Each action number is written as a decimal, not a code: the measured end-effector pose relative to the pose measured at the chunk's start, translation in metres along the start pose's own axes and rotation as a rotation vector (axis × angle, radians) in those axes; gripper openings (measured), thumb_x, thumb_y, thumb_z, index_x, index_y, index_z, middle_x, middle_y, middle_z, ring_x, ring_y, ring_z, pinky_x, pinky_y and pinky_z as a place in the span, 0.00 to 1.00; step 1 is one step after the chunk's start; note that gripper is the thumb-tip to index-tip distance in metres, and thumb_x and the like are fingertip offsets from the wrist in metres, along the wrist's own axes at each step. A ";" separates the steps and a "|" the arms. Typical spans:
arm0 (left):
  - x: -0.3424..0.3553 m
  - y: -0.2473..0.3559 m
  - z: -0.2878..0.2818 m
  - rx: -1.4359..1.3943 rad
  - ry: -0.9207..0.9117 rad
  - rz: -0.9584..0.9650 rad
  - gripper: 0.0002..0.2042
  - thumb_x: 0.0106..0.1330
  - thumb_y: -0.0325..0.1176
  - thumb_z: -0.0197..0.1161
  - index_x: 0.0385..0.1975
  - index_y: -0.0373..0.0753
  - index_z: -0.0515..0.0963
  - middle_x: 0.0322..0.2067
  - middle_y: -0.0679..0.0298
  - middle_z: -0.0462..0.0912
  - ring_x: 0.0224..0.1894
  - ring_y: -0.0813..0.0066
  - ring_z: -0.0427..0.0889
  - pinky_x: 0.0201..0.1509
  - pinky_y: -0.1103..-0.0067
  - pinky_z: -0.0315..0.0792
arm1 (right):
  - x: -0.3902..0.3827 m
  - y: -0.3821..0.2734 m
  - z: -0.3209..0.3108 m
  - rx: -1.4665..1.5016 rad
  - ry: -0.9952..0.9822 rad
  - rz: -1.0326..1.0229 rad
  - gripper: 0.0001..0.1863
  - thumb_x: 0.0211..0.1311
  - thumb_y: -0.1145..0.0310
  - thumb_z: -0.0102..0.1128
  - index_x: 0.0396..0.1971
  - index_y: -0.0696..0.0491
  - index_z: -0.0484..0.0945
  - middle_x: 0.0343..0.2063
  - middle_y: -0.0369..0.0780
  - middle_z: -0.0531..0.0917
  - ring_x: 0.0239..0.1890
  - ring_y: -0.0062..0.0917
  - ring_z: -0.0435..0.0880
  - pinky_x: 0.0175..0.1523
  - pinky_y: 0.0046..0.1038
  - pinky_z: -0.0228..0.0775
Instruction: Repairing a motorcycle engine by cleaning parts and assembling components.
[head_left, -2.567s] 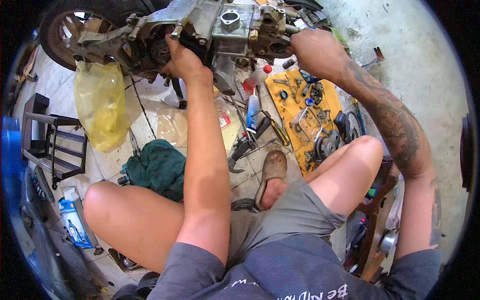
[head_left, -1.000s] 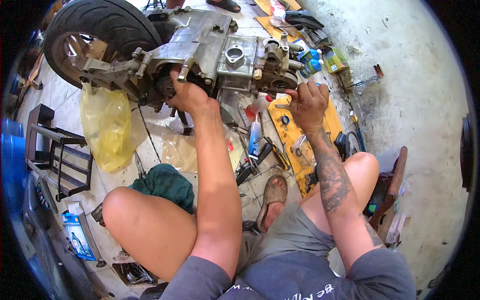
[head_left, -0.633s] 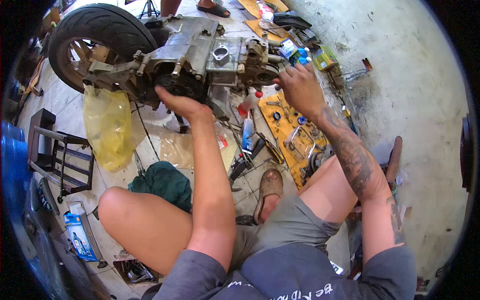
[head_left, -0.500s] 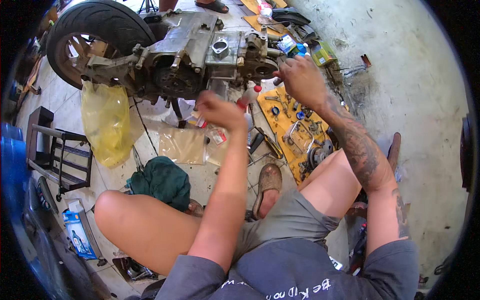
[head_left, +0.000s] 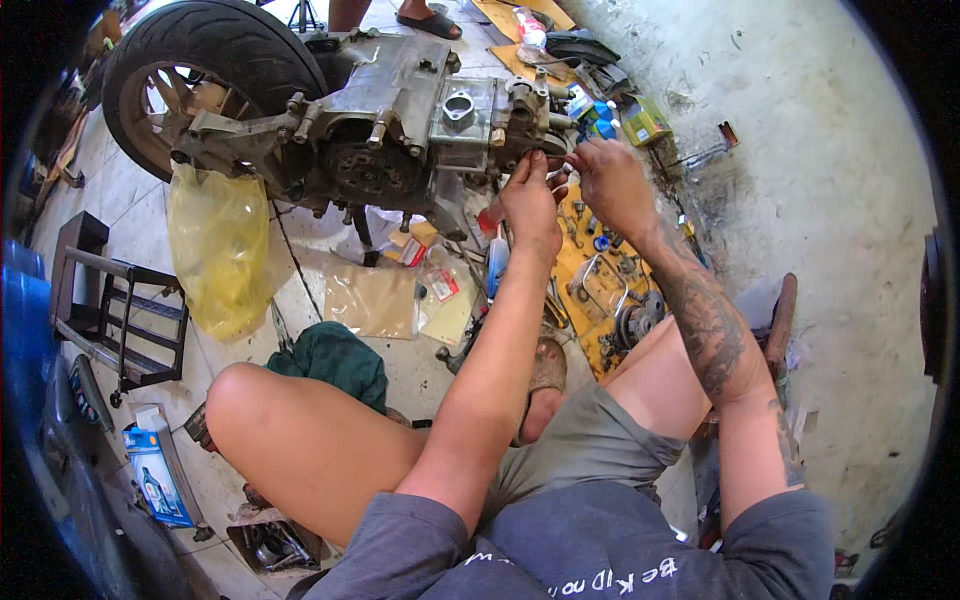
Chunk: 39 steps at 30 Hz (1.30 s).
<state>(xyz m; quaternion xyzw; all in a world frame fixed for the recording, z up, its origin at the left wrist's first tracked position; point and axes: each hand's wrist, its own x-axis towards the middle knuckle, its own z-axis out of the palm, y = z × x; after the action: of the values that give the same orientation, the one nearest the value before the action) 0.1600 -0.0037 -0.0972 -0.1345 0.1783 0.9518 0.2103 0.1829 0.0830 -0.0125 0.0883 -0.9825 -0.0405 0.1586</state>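
Observation:
A metal engine unit [head_left: 388, 105] with a rear wheel [head_left: 140, 115] spans the upper left and middle. Its large round housing [head_left: 365, 172] is uncovered. My left hand [head_left: 535, 200] is raised to the underside of the cylinder head [head_left: 520, 120] at the engine's right end, fingers closed on something I cannot make out. My right hand [head_left: 610, 185] is beside it, thumb and index finger pinched at the round port on that end, around a small piece too small to name. Below them lies a yellow board [head_left: 590, 270] with several small metal parts.
A yellow plastic bag [head_left: 215, 265], black metal rack [head_left: 120, 310], dark green cloth [head_left: 335, 365] and box of tools [head_left: 280, 545] lie around my legs. Another person's sandalled foot [head_left: 430, 20] is beyond the engine. Bottles [head_left: 595, 115] and a pale concrete strip [head_left: 830, 200] are rightward.
My left hand has left the round housing and moved right to the cylinder head, beside my right hand. My right hand has shifted slightly at that end, fingers still curled.

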 end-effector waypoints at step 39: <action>0.017 0.122 -0.065 0.179 0.745 0.824 0.28 0.66 0.42 0.62 0.55 0.29 0.61 0.51 0.52 0.67 0.50 0.67 0.70 0.53 0.72 0.67 | -0.013 -0.005 0.043 -0.018 0.280 0.103 0.18 0.60 0.59 0.62 0.19 0.57 0.72 0.21 0.45 0.74 0.26 0.42 0.74 0.32 0.41 0.64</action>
<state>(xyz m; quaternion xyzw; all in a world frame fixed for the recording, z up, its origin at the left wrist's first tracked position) 0.1024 -0.1271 -0.1271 -0.3626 0.3583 0.8245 -0.2454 0.1819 0.0827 -0.0573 0.0409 -0.9537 -0.0283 0.2967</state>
